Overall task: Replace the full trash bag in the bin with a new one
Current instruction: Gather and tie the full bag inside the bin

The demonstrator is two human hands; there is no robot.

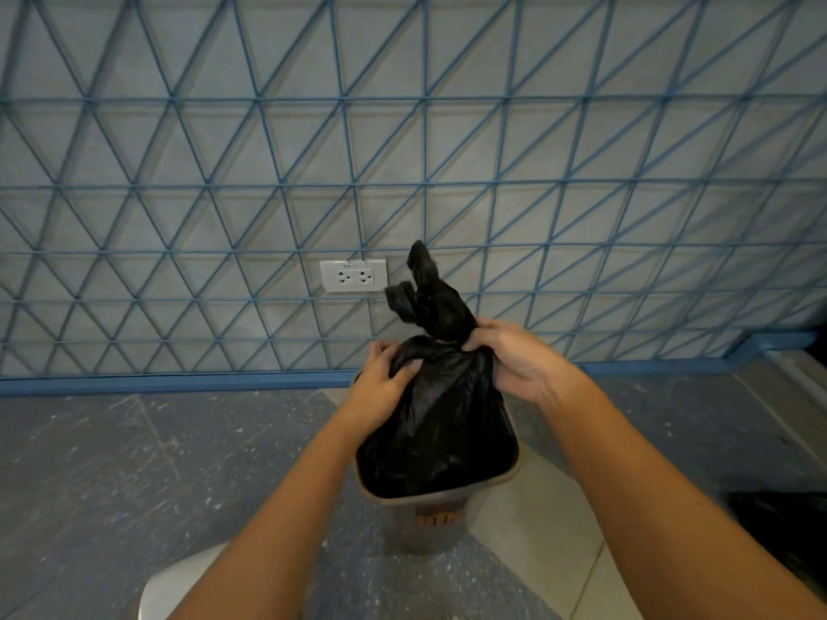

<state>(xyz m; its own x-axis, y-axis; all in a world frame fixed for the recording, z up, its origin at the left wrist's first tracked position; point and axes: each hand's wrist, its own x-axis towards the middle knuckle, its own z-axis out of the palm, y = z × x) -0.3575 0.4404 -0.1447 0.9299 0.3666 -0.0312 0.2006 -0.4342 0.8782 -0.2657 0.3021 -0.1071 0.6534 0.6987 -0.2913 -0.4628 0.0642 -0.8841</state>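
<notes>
Black trash bag (441, 409), knotted: 1. Grey bin (510, 472): 1. Hands: 2, left hand (385, 382) and right hand (514, 355). Wall socket plate (353, 276): 1, with 2 outlets.

The bin (441, 507) stands on the floor (134, 463) in front of the wall (179, 127), with the bag (441, 418) inside it and rising above its rim. The left hand (385, 378) is on the bag's left side, the right hand (514, 360) at its neck on the right. A socket (353, 275) sits on the wall behind, left of the knot (425, 293)
</notes>
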